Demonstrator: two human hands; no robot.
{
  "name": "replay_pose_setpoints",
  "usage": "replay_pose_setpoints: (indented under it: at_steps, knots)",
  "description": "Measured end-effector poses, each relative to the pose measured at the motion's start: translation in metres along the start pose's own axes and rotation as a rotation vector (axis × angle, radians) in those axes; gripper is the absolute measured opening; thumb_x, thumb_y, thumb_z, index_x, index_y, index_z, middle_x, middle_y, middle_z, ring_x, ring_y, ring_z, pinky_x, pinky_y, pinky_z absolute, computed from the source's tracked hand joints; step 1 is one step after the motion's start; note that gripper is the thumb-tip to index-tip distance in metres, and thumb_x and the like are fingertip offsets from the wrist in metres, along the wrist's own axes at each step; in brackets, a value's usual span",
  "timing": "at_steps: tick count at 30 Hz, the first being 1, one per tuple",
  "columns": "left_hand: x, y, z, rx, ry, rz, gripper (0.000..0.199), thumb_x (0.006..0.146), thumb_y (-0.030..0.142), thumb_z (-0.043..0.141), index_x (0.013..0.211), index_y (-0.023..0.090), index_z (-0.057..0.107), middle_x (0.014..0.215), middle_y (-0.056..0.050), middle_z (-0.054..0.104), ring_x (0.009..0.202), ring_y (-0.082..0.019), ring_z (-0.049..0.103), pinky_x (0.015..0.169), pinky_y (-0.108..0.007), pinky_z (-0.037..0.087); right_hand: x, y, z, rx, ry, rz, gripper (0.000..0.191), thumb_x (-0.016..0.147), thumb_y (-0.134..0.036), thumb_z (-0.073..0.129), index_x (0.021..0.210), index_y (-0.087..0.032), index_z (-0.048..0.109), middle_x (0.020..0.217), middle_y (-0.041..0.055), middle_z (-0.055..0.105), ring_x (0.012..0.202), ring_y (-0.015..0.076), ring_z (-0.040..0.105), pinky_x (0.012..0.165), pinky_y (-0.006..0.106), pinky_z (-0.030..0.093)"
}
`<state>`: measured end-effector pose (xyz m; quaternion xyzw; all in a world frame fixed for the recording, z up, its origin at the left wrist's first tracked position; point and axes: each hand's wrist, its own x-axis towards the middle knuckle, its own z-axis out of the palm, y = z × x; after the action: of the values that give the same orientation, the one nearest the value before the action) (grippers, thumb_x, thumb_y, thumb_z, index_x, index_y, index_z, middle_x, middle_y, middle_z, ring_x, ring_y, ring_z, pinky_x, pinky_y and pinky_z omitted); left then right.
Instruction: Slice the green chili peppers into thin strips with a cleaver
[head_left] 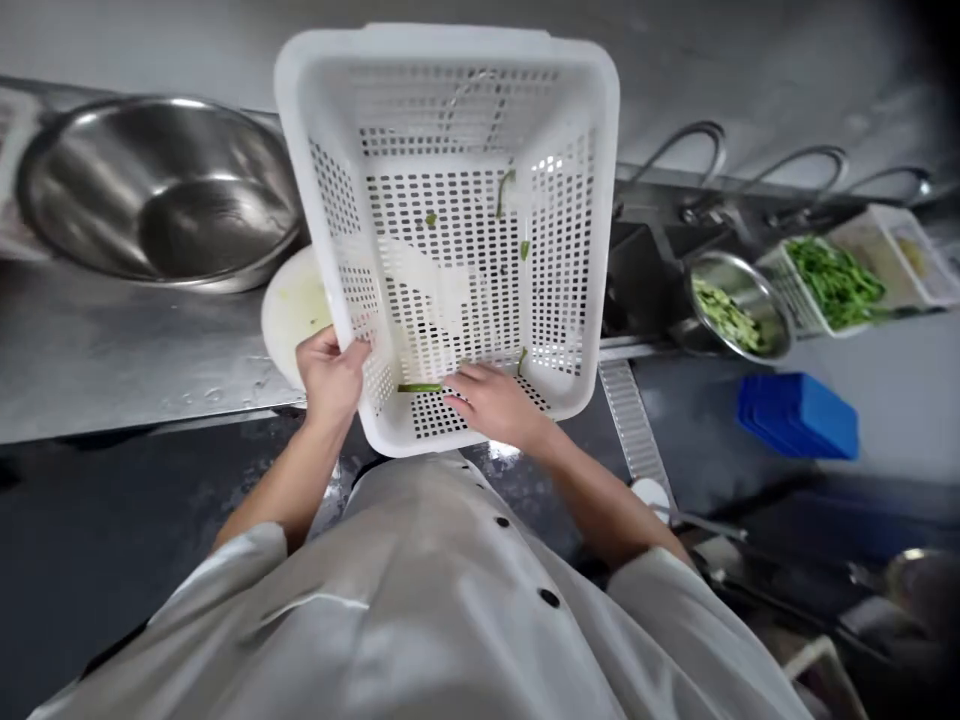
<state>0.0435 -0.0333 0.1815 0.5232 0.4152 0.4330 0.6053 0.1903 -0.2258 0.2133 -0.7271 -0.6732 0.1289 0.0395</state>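
A large white perforated plastic basket (450, 170) is tilted up in front of me, with a few green vegetable scraps inside. My left hand (330, 375) grips its left rim, thumb over the inner side. Inside the near end, my right hand (495, 400) reaches in over the rim with its fingers stretched out and apart. Its fingertips are at the end of a thin green stalk (420, 387); I cannot tell whether they touch it. A curled green strip (504, 192) and a small leaf bit (430, 219) lie farther up the basket.
On the steel counter (135, 350) to the left stand a big steel bowl (217, 225) and a round white board (292, 310). At right are sink taps (712, 205), a steel bowl of cut vegetables (750, 290), a crate of greens (832, 285) and blue bins (799, 415).
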Motion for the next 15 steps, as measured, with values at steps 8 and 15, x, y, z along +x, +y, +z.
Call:
replay_pose_setpoints:
  at_steps: [8,15]
  knots:
    - [-0.084,-0.029,0.098,0.095,-0.339,0.068,0.013,0.065,0.026,0.068,0.067,0.014,0.071,0.068,0.001,0.067,0.063,-0.012,0.06,0.057,-0.02,0.045,-0.052,0.041,0.074,0.428,0.031,0.306,0.006,0.094,-0.015,0.069,0.09,-0.017,0.072,0.09,0.0052,0.073,0.085,0.0185,0.064,0.084,0.032,0.05]
    - [-0.146,-0.05,0.124,0.253,-0.385,-0.02,0.014,0.064,0.026,0.07,0.071,0.014,0.072,0.068,0.0,0.067,0.064,-0.015,0.062,0.057,-0.021,0.049,-0.199,0.034,0.059,1.31,0.927,0.205,0.036,0.085,-0.06,0.081,0.091,-0.026,0.072,0.079,-0.0012,0.064,0.072,0.0155,0.058,0.067,0.033,0.052]
